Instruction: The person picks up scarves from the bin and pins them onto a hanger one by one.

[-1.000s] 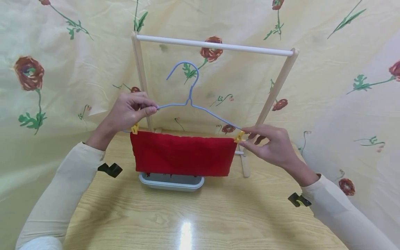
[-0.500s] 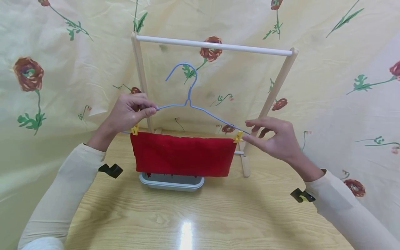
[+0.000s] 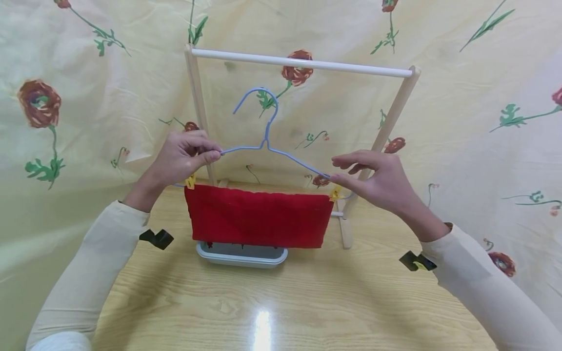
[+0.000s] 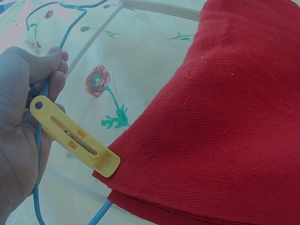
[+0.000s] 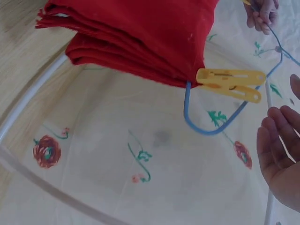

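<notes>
A blue wire hanger (image 3: pixel 266 130) is held up in front of the rack, with a folded red cloth (image 3: pixel 259 217) draped on its lower part. My left hand (image 3: pixel 182 155) pinches the hanger's left shoulder between thumb and fingers. A yellow clothespin (image 4: pixel 75 136) grips the cloth's left corner beside that palm. On the cloth's right corner sits another yellow clothespin (image 5: pixel 229 77). My right hand (image 3: pixel 379 181) is near the hanger's right shoulder, thumb and fingers spread apart. In the right wrist view its relaxed fingers (image 5: pixel 276 136) stand apart from the wire and clothespin.
Behind the hanger stands a rack with a white top rod (image 3: pixel 303 63) and wooden side posts (image 3: pixel 392 114). A light grey-blue tray (image 3: pixel 241 262) rests on the wooden table (image 3: pixel 210 302), partly under the cloth. A flowered sheet (image 3: pixel 110 87) covers the background.
My right hand has let go of the right clothespin, drawn back, then moved up and left beside the hanger's shoulder. The left hand and cloth have barely moved.
</notes>
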Motion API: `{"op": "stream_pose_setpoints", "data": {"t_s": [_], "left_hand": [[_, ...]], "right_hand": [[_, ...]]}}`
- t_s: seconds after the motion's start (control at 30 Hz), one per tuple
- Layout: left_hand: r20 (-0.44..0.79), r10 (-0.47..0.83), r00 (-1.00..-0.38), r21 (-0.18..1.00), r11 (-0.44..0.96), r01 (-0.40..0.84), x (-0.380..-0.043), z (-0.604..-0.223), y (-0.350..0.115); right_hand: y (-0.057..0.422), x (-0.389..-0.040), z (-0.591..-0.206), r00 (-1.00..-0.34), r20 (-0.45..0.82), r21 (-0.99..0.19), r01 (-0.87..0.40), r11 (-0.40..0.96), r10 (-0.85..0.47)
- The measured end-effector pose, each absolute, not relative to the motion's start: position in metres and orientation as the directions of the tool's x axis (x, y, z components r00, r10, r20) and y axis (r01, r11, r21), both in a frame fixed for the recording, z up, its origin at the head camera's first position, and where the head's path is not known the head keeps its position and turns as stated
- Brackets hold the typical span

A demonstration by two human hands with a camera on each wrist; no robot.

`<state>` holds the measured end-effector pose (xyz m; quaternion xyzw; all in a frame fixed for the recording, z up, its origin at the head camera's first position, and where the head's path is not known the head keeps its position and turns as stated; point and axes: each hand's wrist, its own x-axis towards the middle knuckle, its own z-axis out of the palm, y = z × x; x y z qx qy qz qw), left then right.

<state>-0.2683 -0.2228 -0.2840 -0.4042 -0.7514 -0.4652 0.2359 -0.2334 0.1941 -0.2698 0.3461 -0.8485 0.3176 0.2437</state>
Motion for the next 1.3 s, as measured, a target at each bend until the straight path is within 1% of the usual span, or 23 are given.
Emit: {"op": "stream_pose_setpoints", "data": {"t_s": [0.2,0.47,0.6,0.93,1.3], "left_hand": [[0.731,0.389,-0.561,0.510,0.235,0.827,-0.269,-0.284,-0.222],[0.733,0.394,-0.554,0.499,0.241,0.832,-0.270,-0.285,-0.221],[0.732,0.394,-0.555,0.501,0.241,0.831,-0.272,-0.286,-0.221],[0.725,0.399,-0.561,0.500,0.254,0.828,-0.271,-0.287,-0.220],[0.714,0.386,-0.584,0.522,0.262,0.812,-0.267,-0.285,-0.216]], "right_hand": [[0.179,-0.238,-0.266,-0.699,0.552,-0.408,-0.701,0.585,-0.454],[0.162,-0.245,-0.260,-0.739,0.472,-0.542,-0.673,0.503,-0.481],[0.155,-0.248,-0.259,-0.757,0.427,-0.585,-0.648,0.487,-0.494],[0.147,-0.253,-0.257,-0.757,0.388,-0.555,-0.647,0.522,-0.525],[0.143,-0.251,-0.256,-0.781,0.366,-0.594,-0.615,0.519,-0.506]]}}
